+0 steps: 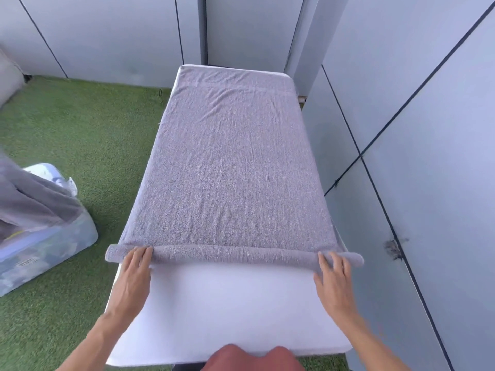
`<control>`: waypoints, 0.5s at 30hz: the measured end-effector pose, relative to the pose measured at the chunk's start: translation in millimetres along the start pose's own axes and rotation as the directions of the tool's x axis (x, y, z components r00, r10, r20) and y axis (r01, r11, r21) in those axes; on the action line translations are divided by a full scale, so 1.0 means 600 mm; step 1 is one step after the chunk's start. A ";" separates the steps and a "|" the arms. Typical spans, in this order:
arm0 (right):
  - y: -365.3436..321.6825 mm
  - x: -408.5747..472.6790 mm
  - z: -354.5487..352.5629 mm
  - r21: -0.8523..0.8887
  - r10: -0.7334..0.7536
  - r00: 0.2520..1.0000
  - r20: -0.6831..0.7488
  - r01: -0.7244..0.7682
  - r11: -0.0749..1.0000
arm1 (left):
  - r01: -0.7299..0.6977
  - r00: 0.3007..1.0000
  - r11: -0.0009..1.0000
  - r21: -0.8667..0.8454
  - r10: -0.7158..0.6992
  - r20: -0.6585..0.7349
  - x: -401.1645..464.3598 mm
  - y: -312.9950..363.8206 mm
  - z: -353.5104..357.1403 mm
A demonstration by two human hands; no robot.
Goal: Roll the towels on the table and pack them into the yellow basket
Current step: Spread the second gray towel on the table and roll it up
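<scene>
A grey towel lies spread flat along the white table, reaching its far end. The towel's near edge is wound into a thin roll that spans the table's width. My left hand presses on the roll near its left end with straight fingers. My right hand presses on the roll near its right end, fingers laid flat over it. No yellow basket is in view.
A clear plastic bin with grey towels draped over it stands on the green turf to the left. Grey wall panels run close along the table's right side and behind its far end.
</scene>
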State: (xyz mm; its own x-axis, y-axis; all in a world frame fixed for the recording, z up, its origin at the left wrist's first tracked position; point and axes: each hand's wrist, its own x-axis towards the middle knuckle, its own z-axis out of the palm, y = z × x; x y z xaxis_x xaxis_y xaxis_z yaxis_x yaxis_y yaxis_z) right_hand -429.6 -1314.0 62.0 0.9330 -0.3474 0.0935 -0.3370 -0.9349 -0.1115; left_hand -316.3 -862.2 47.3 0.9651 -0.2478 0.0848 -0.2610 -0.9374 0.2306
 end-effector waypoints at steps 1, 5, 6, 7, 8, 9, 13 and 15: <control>-0.001 0.017 0.003 0.020 -0.008 1.000 0.011 0.008 1.000 | 0.033 0.999 0.999 -0.011 -0.032 0.033 0.014 -0.002 -0.003; 0.001 0.053 -0.007 0.047 -0.014 0.985 0.170 0.006 0.999 | 0.103 0.978 0.994 -0.020 -0.098 0.185 0.052 -0.014 -0.021; 0.005 0.051 -0.009 0.022 -0.010 0.976 0.217 0.005 1.000 | 0.098 0.970 0.995 -0.013 -0.093 0.223 0.053 -0.021 -0.026; 0.009 0.044 -0.013 0.010 -0.012 0.963 0.270 0.010 1.000 | 0.092 0.962 0.996 -0.009 -0.087 0.259 0.050 -0.027 -0.031; 0.014 0.037 -0.019 0.016 -0.019 0.947 0.320 0.015 1.000 | 0.094 0.950 0.995 -0.014 -0.085 0.301 0.046 -0.032 -0.036; 0.018 0.031 -0.028 0.027 -0.027 0.925 0.379 0.018 0.999 | 0.096 0.928 0.995 -0.017 -0.083 0.363 0.042 -0.034 -0.040; 0.024 0.046 -0.076 0.238 0.021 0.833 0.552 -0.182 0.954 | 0.290 0.843 0.953 -0.092 -0.209 0.496 0.063 -0.035 -0.056; 0.019 0.069 -0.090 0.343 0.158 0.818 0.554 -0.397 0.851 | 0.404 0.868 0.884 -0.236 -0.290 0.402 0.080 -0.034 -0.064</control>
State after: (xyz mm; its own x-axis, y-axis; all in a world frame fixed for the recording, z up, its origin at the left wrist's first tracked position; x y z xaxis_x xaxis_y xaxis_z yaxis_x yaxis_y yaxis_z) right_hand -401.8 -1342.9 117.9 0.7795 -0.3916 -0.4889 -0.6138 -0.6332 -0.4715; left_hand -265.3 -845.4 83.9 0.9228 -0.0418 -0.3830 0.1543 -0.8708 0.4668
